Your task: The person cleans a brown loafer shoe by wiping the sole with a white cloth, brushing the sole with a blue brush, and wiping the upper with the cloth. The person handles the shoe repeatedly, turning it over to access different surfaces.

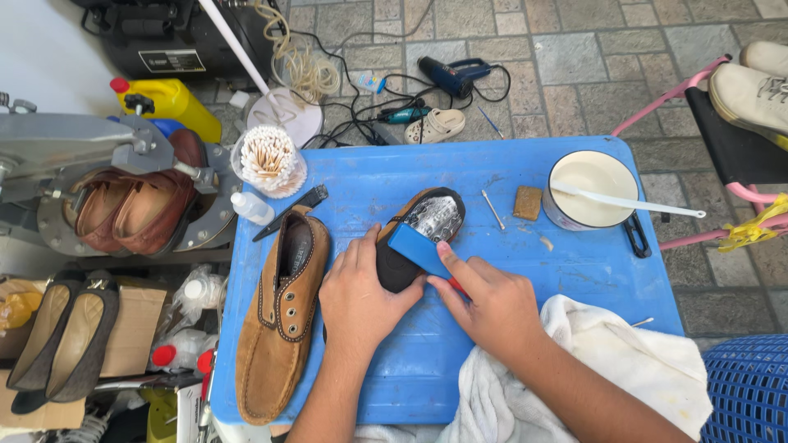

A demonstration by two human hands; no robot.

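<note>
Much of the upturned shoe [419, 234] is hidden: the left hand [357, 299] covers its heel end and the blue brush [419, 248] lies across its middle, so only the toe end shows clearly, where the dark sole carries a patch of whitish foam. The bristles of the brush cannot be seen, and only a sliver of red shows under the right hand [492, 308], too little to tell what it belongs to. The left hand is curled around the near end of this shoe, fingers wrapped on its side, holding it against the blue table [574, 271]. The right hand is closed on the brush, the index finger stretched along its blue back, pressing it to the sole. The shoe lies sole up near the middle of the table, its tan edge just visible along the rim. Just beside it to the left lies its mate, a tan suede shoe [279, 328] with dark stitched trim and metal eyelets, upright with its opening showing. A white cloth [607, 361] is bunched under the right forearm at the table's near edge. Farther right stands a white bowl [593, 190] of pale liquid with a white stick resting across it.
</note>
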